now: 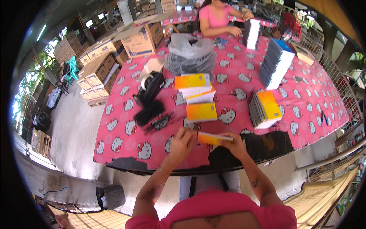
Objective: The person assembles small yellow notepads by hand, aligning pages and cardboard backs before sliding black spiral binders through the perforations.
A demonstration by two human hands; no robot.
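Observation:
Close to the table's front edge, my right hand [235, 145] grips the right end of a small orange-and-yellow notebook [209, 139], which is held tilted above the table. My left hand [183, 140] is at the notebook's left end, its fingers pinched together; what they hold is too small to make out. Just beyond lies a yellow-orange notebook stack [202, 112], with a stack of loose white-paged pads [196, 87] behind it. A pile of black binding wires [149, 113] lies to the left. On the right stands a stack of wire-bound notebooks [267, 109].
A black tape dispenser [151, 89] and a grey plastic bag [190, 55] stand farther back. Tall notebook stacks [276, 63] rise at the right, near pliers [324, 118]. A co-worker in pink [219, 19] sits across the table. Cardboard boxes [141, 40] stand at the far left.

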